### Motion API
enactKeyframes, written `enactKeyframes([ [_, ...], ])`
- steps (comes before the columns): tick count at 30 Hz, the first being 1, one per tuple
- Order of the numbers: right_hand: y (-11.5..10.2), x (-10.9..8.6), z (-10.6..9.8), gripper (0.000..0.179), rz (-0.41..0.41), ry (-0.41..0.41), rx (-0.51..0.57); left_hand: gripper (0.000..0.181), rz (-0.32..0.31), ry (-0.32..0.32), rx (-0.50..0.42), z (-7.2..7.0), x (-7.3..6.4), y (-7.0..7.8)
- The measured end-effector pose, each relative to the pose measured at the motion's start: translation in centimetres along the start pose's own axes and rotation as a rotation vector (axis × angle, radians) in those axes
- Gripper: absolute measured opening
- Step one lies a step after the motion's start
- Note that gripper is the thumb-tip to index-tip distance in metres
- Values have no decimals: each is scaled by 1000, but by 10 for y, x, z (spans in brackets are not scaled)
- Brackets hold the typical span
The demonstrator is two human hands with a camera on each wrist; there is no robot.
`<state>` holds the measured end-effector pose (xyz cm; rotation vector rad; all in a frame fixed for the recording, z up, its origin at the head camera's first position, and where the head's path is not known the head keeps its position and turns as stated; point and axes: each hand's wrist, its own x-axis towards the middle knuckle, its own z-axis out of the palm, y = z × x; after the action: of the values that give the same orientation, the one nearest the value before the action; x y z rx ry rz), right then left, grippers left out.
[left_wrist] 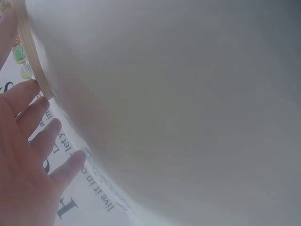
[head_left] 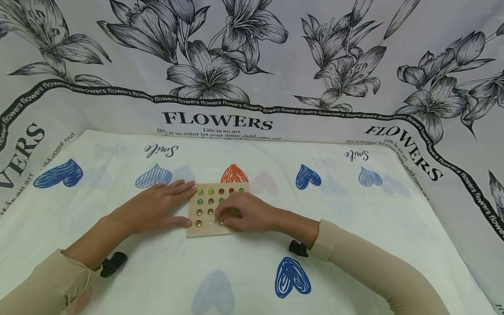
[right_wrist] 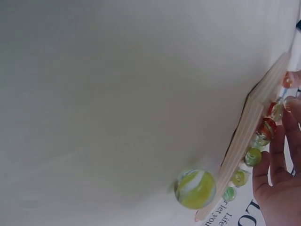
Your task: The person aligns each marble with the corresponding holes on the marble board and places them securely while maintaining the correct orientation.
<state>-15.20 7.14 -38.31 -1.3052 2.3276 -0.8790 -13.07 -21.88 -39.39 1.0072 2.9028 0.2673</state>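
A thin wooden board with rows of round hollows lies flat on the cloth, most visible hollows holding glass marbles. My left hand stretches along its left side, with thumb and fingertips touching the edge; the left wrist view shows those fingers spread and fairly straight. Over the board's right part, my right hand bends down and pinches a marble at the front row. Beside that marble is a bare hollow. My right palm covers several other hollows. A green marble shows near my right fingers.
A loose yellow-and-white marble lies beside the board in the right wrist view. The white cloth carries printed hearts, and a flower-printed cloth rises behind it. Black wrist devices sit below both forearms.
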Motion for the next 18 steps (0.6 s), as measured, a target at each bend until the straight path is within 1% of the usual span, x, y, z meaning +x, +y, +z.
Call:
enactKeyframes([
  [13, -1, 3, 1, 20, 22, -24, -65, 87, 4, 3, -2, 0, 0, 1],
  [18, 0, 1, -1, 20, 0, -5, -76, 87, 3, 3, 0, -1, 0, 1],
])
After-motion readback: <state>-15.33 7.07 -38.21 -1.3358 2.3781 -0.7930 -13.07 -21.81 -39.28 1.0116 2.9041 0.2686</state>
